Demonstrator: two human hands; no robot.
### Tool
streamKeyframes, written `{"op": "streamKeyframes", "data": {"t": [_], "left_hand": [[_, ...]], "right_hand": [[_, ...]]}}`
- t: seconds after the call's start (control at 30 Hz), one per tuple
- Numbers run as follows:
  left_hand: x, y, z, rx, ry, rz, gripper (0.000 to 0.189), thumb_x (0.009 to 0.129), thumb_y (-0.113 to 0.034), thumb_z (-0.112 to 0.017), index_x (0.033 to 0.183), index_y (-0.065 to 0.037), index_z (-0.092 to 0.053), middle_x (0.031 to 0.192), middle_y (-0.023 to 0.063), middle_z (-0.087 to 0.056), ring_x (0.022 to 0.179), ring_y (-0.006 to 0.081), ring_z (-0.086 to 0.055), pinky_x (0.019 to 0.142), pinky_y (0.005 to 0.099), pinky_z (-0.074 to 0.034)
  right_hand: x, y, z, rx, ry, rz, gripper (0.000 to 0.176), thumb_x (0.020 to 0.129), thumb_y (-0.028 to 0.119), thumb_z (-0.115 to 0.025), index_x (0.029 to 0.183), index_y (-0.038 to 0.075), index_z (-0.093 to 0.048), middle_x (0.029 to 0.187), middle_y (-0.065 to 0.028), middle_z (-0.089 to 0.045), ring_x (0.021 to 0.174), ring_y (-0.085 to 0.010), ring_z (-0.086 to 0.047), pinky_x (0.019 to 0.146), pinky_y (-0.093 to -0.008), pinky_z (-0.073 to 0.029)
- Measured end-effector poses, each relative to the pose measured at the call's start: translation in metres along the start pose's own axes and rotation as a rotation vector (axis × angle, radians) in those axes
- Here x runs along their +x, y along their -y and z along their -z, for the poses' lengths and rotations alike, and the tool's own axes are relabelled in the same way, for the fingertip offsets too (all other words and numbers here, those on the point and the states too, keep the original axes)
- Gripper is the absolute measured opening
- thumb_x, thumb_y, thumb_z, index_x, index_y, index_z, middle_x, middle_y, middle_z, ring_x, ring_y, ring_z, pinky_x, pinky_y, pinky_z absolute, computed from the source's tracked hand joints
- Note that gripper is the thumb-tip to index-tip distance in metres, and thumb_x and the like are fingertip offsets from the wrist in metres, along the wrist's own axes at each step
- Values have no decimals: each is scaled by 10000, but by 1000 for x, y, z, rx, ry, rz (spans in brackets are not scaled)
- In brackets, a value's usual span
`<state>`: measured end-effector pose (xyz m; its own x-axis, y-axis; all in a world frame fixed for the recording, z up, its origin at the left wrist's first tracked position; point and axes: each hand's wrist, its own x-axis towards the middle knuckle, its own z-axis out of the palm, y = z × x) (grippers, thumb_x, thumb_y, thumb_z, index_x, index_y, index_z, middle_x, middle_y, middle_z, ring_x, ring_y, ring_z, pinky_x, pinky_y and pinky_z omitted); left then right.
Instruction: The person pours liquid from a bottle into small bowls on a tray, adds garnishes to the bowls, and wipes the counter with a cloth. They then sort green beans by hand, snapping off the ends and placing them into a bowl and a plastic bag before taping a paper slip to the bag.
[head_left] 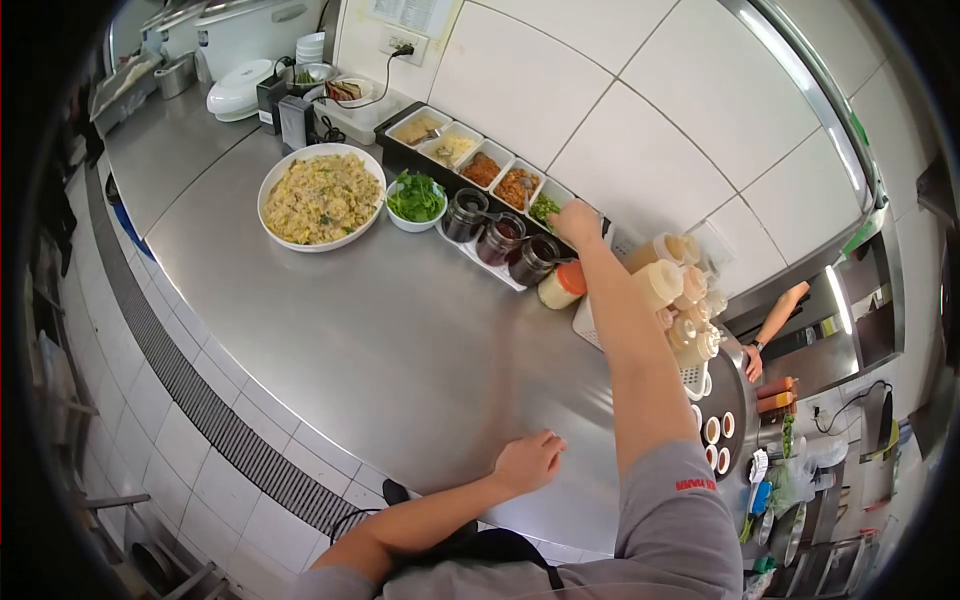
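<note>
My right hand (pixel 577 224) reaches to the end of the black topping rack and touches the compartment of chopped green onion (pixel 544 207). Its fingers are bent together; their tips and anything between them are hard to see. Loosely curled, my left hand (pixel 530 462) hovers by the counter's near edge with nothing visible in it. Left of the rack stands a big white bowl of fried rice (pixel 320 198). Beside that is a small white bowl of leafy greens (pixel 416 198). Three dark sauce jars (pixel 501 240) line the rack's front, with a red-lidded jar (pixel 563 285) at their right.
Squeeze bottles (pixel 680 300) crowd a white basket under my right forearm. Another person's hand (pixel 753 364) shows at far right, near small sauce cups (pixel 712 430). Black chargers (pixel 297 122) and a lidded white dish (pixel 240 90) stand at the counter's far left. A tiled wall rises behind.
</note>
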<state>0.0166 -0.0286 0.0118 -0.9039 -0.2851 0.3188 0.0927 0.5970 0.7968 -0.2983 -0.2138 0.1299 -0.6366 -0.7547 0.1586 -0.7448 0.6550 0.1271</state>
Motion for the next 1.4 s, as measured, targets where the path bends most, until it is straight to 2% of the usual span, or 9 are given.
{"op": "streamKeyframes", "data": {"t": [0.2, 0.33, 0.57, 0.63, 0.77, 0.83, 0.97, 1.03, 1.4], "left_hand": [[0, 1, -2, -32, 4, -23, 88, 734, -143, -543, 819, -120, -533, 794, 54, -530, 629, 251, -574, 562, 355, -487], [1, 1, -2, -34, 13, -60, 89, 730, -142, -546, 814, -119, -533, 785, 56, -534, 632, 244, -577, 559, 354, -486], [0, -1, 0, -27, 44, -13, 86, 726, -138, -557, 812, -125, -560, 772, 37, -551, 672, 217, -576, 578, 340, -482], [2, 0, -1, -27, 44, -18, 84, 727, -137, -556, 810, -124, -561, 768, 36, -552, 679, 218, -577, 581, 340, -482], [1, -1, -2, -32, 40, -13, 82, 733, -136, -550, 812, -123, -567, 778, 35, -559, 692, 219, -578, 587, 344, -482], [2, -1, -2, -26, 42, -9, 83, 734, -135, -549, 813, -123, -569, 784, 34, -562, 695, 219, -579, 588, 344, -482], [2, -1, -3, -10, 33, -14, 74, 743, -139, -541, 808, -124, -572, 789, 35, -567, 695, 219, -584, 580, 349, -482], [0, -2, -3, 0, 37, -4, 71, 745, -141, -538, 806, -125, -573, 783, 34, -568, 688, 219, -586, 571, 352, -481], [-1, -7, -5, 41, 34, 87, 89, 758, -172, -532, 830, -130, -563, 804, 37, -567, 657, 255, -590, 543, 387, -482]], "right_hand": [[30, 3, -3, -60, 493, -50, 254, 715, 163, -514, 857, 9, -657, 956, -193, -612, 871, -326, -601, 748, -396, -482], [-2, 4, 9, -19, 0, -126, 224, 725, 145, -491, 808, 25, -660, 861, -175, -634, 815, -324, -615, 712, -394, -494], [-5, -7, -12, 58, 14, -97, 218, 744, 130, -471, 777, 28, -661, 825, -159, -638, 818, -303, -616, 711, -398, -493], [17, -40, -48, -118, 20, 209, 220, 739, 118, -465, 775, 40, -667, 823, -161, -635, 817, -306, -615, 715, -390, -492], [-3, -38, -17, -340, 120, 182, 201, 758, 112, -463, 786, 87, -660, 861, -120, -630, 787, -277, -604, 685, -370, -482], [2, -60, -46, -4, 14, 28, 219, 789, 109, -441, 790, 98, -660, 731, -126, -619, 617, -270, -583, 547, -398, -450], [-15, -46, -44, 365, 54, -268, 211, 756, 113, -476, 789, 56, -676, 804, -162, -635, 688, -279, -619, 611, -390, -487], [-37, -20, -1, 1007, 92, -657, 243, 812, 103, -396, 842, 91, -637, 543, 1, -390, 422, -125, -321, 363, -284, -245], [-85, -36, 71, 1533, 86, -514, 229, 783, 36, -436, 951, 15, -589, 551, 34, -371, 423, -54, -246, 371, -214, -173]]}}
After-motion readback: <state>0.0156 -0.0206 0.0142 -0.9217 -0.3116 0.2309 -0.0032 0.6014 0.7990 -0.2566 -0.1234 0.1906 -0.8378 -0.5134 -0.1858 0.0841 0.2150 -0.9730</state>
